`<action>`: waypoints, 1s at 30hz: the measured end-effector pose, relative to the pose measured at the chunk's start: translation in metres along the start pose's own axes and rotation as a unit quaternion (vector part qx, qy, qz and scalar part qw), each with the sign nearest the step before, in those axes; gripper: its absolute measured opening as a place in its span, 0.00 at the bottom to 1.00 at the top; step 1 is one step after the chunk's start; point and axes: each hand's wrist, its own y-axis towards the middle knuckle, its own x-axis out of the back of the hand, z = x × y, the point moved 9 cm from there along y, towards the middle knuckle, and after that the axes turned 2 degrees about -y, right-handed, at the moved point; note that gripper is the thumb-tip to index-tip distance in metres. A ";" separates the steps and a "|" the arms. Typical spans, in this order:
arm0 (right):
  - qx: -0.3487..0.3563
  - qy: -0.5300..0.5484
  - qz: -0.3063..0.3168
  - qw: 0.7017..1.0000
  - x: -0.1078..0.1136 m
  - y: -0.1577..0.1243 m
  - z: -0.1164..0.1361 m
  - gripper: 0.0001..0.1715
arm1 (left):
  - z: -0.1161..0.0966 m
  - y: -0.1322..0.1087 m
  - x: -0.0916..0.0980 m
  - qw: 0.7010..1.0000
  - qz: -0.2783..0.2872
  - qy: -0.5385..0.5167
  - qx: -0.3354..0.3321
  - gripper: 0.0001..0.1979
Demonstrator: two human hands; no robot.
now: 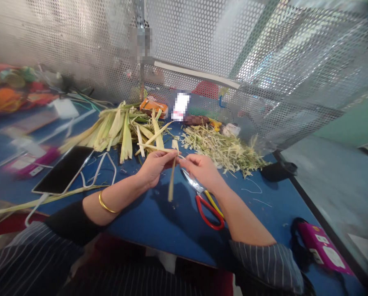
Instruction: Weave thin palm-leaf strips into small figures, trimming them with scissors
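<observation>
My left hand [154,167] pinches crossed corn husk strips [171,186] between thumb and fingers, above the blue table. One strip points left toward the husk pile, another hangs straight down. Right beside it, my right hand [201,169] is closed with its fingertips on the same strips at the crossing; the exact grip is partly hidden. Under the right hand lie scissors [209,213] with red and yellow handles, their blades pointing toward the strips. A heap of whole pale green husks [117,129] sits beyond my left hand, and a pile of shredded husk [225,146] beyond my right.
A dark-screened tablet [65,169] with white cables lies at the left. An orange packet [154,107] and a lit phone [180,106] stand at the back, before a perforated metal screen [199,41]. A magenta box [324,248] is at the right edge.
</observation>
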 end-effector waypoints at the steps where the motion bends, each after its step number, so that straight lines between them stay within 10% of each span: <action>1: 0.019 -0.011 -0.056 0.998 0.014 -0.001 0.005 0.19 | 0.002 -0.001 0.000 1.000 -0.001 0.010 0.017 0.09; 5: 0.138 -0.073 -0.204 0.966 0.044 -0.010 0.030 0.10 | 0.008 -0.007 -0.011 0.994 0.045 0.084 0.059 0.10; 12: 0.108 -0.056 -0.040 0.992 0.001 0.002 0.017 0.07 | 0.019 -0.019 -0.027 0.968 0.119 0.211 0.065 0.08; 21: 0.139 -0.050 -0.108 0.983 0.001 -0.006 0.027 0.08 | 0.026 -0.019 -0.027 0.952 0.141 0.260 0.074 0.10; 30: 0.150 -0.099 -0.215 0.960 0.045 -0.012 0.033 0.14 | 0.000 -0.008 -0.008 0.993 0.034 0.112 0.017 0.13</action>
